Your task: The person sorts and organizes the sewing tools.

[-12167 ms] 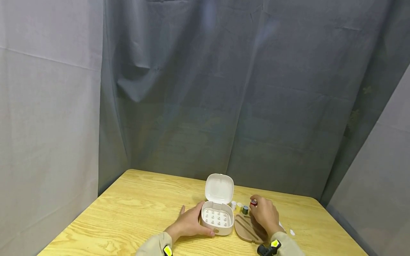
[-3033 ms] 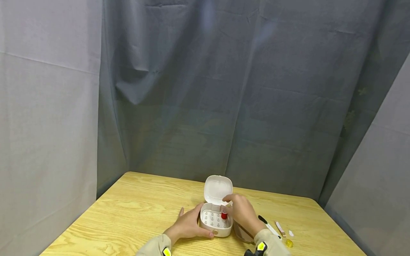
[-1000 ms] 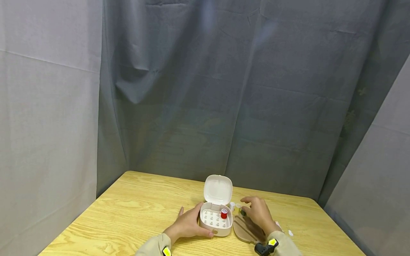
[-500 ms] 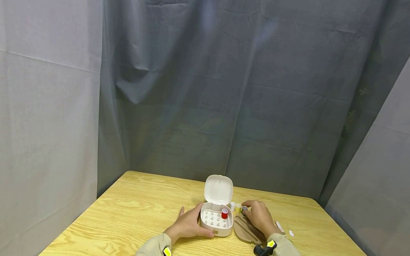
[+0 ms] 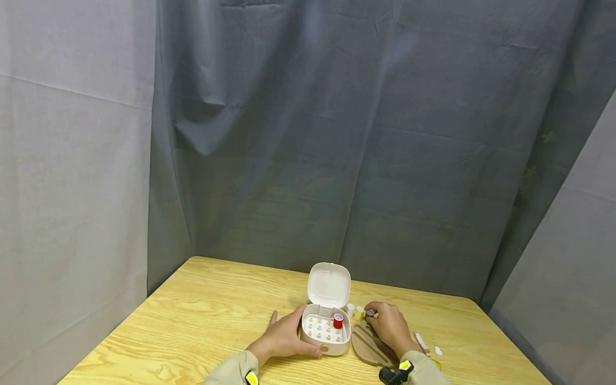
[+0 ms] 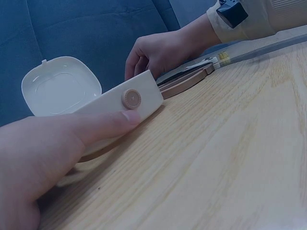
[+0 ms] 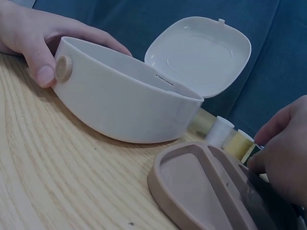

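Note:
A white sewing box (image 5: 317, 346) stands with its lid (image 5: 329, 284) raised, rows of small pegs inside. My left hand (image 5: 285, 338) grips its left side, the thumb (image 6: 112, 125) on the front by the round brown button (image 6: 131, 98). A red thread spool (image 5: 338, 321) stands upright on the pegs at the back right. Right of the box, my right hand (image 5: 391, 325) pinches a dark thread spool (image 5: 369, 314), largely hidden by the fingers in the right wrist view. Beside it stand a yellow spool (image 7: 239, 143) and a white spool (image 7: 219, 131).
A brown compartment tray (image 5: 364, 346) lies just right of the box, partly under my right forearm. Farther right are a small pinkish-white strip (image 5: 421, 342), a white scrap (image 5: 438, 351) and a yellow item (image 5: 437, 363). Grey curtains (image 5: 269, 160) close off the table's far side.
The right hand carried the red spool into the box, let go of it there, then moved right to the dark spool and pinched it. The left hand kept its hold on the box.

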Tool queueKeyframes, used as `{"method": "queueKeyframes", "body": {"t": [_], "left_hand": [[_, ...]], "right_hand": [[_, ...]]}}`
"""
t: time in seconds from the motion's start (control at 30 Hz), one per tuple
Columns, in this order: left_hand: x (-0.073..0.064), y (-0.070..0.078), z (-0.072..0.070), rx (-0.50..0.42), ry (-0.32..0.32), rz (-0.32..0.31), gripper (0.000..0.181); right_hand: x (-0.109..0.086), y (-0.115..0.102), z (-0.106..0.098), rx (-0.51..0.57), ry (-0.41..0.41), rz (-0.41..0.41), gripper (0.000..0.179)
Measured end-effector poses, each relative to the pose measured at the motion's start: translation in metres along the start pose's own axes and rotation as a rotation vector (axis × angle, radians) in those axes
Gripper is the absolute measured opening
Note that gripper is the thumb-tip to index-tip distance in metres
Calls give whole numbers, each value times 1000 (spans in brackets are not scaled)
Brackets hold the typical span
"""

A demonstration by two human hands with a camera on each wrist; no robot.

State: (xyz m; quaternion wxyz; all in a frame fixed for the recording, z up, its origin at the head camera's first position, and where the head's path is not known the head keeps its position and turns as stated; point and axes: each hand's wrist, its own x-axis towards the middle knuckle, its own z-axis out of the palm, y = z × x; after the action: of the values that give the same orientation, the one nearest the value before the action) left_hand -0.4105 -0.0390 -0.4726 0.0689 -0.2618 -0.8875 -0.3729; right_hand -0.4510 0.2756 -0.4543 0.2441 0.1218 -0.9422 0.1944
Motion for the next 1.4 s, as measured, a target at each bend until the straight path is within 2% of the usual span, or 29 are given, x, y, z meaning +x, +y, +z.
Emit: {"method": "queueKeyframes", "body": {"t": [0.4,0.7,0.87,1.4], "left_hand": [[3,-5,3,8,1,-3,121],[2,-1,0,5,-2,23,118],[0,0,0,8,4,17,118],[2,-5,2,19,10,34,119]], "right_hand": [[0,3,2,-7,-12,18,24],[2,-1,-3,17,-31,38,25],[1,-1,-4,24,-58,65,26],[0,3,-1,10,-42,60,26]]}}
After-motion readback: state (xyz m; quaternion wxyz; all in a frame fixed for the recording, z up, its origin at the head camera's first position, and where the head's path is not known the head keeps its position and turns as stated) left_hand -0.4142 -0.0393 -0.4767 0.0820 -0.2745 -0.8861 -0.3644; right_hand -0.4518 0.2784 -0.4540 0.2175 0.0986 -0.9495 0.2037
